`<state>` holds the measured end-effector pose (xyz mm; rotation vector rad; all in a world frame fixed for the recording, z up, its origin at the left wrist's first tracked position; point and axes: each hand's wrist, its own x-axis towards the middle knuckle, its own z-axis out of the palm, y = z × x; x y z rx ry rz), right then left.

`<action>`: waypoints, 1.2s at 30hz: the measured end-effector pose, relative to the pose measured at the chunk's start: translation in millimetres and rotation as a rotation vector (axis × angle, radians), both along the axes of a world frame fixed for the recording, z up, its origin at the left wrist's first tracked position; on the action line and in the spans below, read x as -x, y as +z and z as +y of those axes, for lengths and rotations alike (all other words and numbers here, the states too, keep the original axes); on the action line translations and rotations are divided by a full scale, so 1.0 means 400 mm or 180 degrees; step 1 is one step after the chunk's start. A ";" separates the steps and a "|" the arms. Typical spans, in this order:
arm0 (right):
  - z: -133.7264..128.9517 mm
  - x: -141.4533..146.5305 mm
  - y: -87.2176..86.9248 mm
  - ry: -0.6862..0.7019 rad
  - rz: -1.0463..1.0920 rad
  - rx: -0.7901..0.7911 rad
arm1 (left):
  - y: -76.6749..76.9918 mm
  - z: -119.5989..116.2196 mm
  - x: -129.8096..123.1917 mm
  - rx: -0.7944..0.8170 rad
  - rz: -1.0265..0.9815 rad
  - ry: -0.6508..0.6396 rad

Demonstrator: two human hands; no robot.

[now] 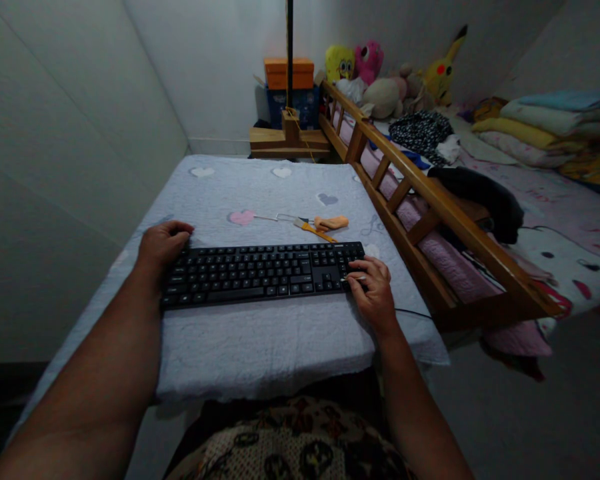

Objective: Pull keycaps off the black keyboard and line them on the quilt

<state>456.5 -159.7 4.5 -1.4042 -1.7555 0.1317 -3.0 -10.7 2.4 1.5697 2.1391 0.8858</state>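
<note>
A black keyboard (250,272) lies across the patterned cloth in front of me. My left hand (165,243) is closed at its left end, with the fingers partly hidden behind the edge. Over the number keys at the right end, my right hand (373,287) pinches a thin white stick that looks like a cotton swab (354,278), its tip at the keys. Just beyond the keyboard lie a small brush (314,230) with a yellow-orange handle, a thin wire tool (286,217) and a crumpled orange cloth (331,223).
The table (260,347) wears a light cloth with hearts. A wooden bed rail (405,173) runs along its right side, with bedding and plush toys (380,97) beyond. A cable (414,312) trails right from near my right hand. Boxes (290,73) stand behind a wooden stand (291,137).
</note>
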 end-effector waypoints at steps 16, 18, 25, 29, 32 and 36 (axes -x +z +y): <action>-0.001 0.002 0.002 0.0064 0.0038 -0.0040 | 0.014 -0.006 -0.012 0.0050 -0.0091 0.0037; 0.001 0.002 -0.002 0.0021 0.0029 -0.0062 | 0.016 -0.006 -0.012 0.0051 -0.0056 0.0017; 0.003 0.003 0.000 -0.0047 0.0015 -0.0067 | 0.021 -0.013 -0.015 0.0034 -0.0025 0.0009; 0.001 -0.002 0.002 -0.0152 0.0040 -0.0069 | 0.021 -0.012 -0.015 0.0049 -0.0004 0.0000; 0.002 -0.008 -0.001 -0.0215 0.0046 -0.0094 | 0.022 -0.010 -0.016 0.0079 -0.0002 0.0024; 0.004 -0.015 -0.007 -0.0302 0.0062 -0.0131 | 0.025 -0.014 -0.020 0.0032 -0.0049 -0.0004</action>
